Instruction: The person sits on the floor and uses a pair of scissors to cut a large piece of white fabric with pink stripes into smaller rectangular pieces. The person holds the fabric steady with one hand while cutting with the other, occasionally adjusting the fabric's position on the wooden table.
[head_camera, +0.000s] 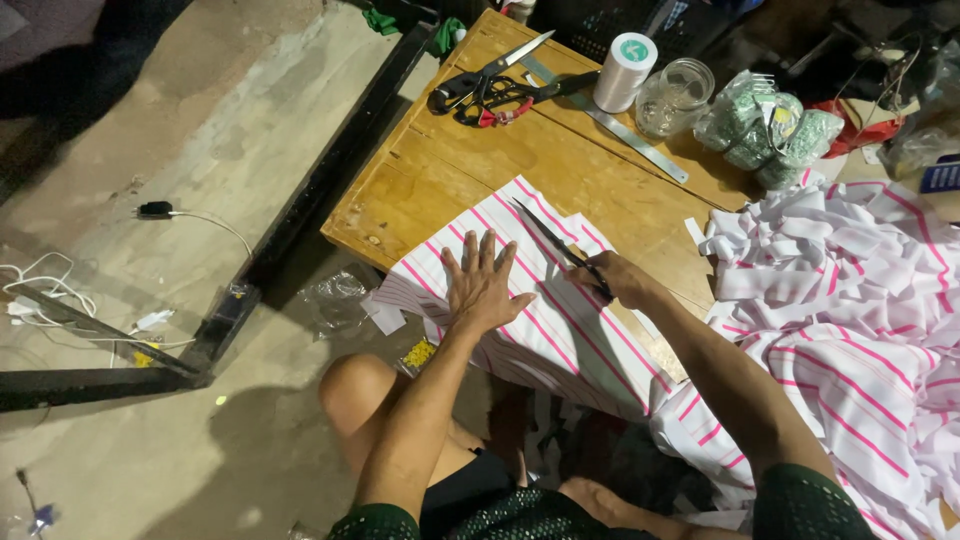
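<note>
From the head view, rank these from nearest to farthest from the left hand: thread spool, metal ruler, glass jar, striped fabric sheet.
1. Striped fabric sheet, directly under the left hand.
2. Metal ruler, lying diagonally across the table's far half.
3. Thread spool and glass jar, side by side at the far edge; too close to call.

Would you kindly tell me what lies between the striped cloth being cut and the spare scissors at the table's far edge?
In the head view, only bare wooden table lies between the striped cloth and the spare scissors.

Pink-striped white cloth flat; scissors open
</note>
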